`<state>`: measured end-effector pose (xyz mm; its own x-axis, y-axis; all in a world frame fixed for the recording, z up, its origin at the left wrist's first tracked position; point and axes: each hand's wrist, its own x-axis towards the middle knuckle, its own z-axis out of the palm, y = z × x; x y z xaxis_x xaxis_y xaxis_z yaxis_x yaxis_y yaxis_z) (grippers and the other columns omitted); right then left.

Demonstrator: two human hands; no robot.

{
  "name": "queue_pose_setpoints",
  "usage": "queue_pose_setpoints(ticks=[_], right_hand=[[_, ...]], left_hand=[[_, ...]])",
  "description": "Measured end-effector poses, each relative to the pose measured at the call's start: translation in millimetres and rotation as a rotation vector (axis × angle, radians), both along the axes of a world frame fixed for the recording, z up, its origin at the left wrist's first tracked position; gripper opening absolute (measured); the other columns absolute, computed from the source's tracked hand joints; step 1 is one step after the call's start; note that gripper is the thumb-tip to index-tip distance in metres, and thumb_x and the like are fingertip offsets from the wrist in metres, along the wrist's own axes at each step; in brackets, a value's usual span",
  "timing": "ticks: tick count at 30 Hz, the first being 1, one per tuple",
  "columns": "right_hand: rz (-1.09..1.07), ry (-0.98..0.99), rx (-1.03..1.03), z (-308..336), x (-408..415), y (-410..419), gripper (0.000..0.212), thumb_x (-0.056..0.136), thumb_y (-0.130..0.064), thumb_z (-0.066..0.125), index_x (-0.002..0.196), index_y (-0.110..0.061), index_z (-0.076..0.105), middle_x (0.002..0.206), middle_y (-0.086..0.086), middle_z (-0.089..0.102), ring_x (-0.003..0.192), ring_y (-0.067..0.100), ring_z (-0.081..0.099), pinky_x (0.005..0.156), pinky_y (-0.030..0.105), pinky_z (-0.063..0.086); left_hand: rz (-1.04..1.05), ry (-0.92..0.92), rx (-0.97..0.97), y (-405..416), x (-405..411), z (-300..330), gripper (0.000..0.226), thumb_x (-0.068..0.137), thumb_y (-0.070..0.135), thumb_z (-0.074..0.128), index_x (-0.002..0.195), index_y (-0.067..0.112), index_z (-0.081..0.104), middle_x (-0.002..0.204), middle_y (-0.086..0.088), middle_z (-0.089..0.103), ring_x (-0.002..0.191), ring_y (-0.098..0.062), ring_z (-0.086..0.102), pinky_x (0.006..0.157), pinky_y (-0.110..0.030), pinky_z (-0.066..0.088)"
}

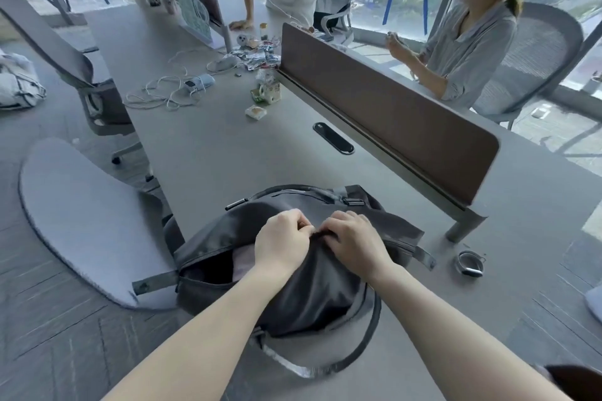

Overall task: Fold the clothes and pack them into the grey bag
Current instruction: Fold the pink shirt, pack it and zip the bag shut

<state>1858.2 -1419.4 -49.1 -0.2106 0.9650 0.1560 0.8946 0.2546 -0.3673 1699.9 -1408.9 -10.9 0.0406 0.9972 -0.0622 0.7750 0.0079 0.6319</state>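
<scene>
Grey bag slumped, dark, mouth agape; left hand, right hand grip pinching zipper edge.

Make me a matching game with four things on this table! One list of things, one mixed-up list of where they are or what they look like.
Things:
1. grey bag
2. watch
3. mug
4. white cable

Clues:
A. lies in loose loops, far along the table
B. partly open, something pale pink showing inside
C. stands far off, next to the brown divider
D. lies on the table just right of the bag

Pairs: 1-B, 2-D, 3-C, 4-A

Both hands, left hand and right hand, pinch the bag's zip line.
</scene>
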Motion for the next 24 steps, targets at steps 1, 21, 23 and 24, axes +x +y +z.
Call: queue_pose_setpoints(ticks=[1, 21, 23, 24], right_hand=[[0.003, 0.002, 0.004, -2, 1, 1, 0.017, 0.084, -0.028, 0.053, 0.090, -0.023, 0.069, 0.092, -0.007, 0.065, 0.089, 0.023, 0.058, 0.078, 0.032, 0.038], [-0.058, 0.024, 0.040, -14, 34, -3, 0.002, 0.085, -0.018, 0.068, 0.083, -0.020, 0.067, 0.082, -0.005, 0.061, 0.087, 0.024, 0.059, 0.067, 0.038, 0.051], [-0.064, 0.027, 0.034, -12, 35, -7, 0.002, 0.085, -0.018, 0.067, 0.083, -0.020, 0.067, 0.082, -0.005, 0.061, 0.087, 0.024, 0.059, 0.066, 0.037, 0.051], [-0.068, 0.030, 0.031, -11, 36, -7, 0.003, 0.085, -0.018, 0.067, 0.083, -0.020, 0.067, 0.082, -0.005, 0.061, 0.087, 0.024, 0.059, 0.066, 0.037, 0.051]], left_hand=[[0.017, 0.020, 0.004, -1, -3, -1, 0.012, 0.086, 0.030, 0.062, 0.078, 0.023, 0.066, 0.083, 0.008, 0.070, 0.084, -0.018, 0.062, 0.074, -0.033, 0.051], [0.405, 0.327, 0.043, -28, -142, -30, 0.013, 0.092, 0.019, 0.056, 0.080, 0.017, 0.062, 0.092, -0.004, 0.067, 0.092, -0.030, 0.059, 0.077, -0.037, 0.039], [0.425, 0.357, 0.036, -30, -153, -32, 0.013, 0.092, 0.017, 0.055, 0.081, 0.015, 0.062, 0.093, -0.007, 0.067, 0.095, -0.032, 0.055, 0.074, -0.037, 0.041], [0.430, 0.371, 0.031, -30, -159, -33, 0.013, 0.092, 0.016, 0.055, 0.081, 0.015, 0.063, 0.094, -0.008, 0.066, 0.096, -0.032, 0.054, 0.074, -0.037, 0.043]])
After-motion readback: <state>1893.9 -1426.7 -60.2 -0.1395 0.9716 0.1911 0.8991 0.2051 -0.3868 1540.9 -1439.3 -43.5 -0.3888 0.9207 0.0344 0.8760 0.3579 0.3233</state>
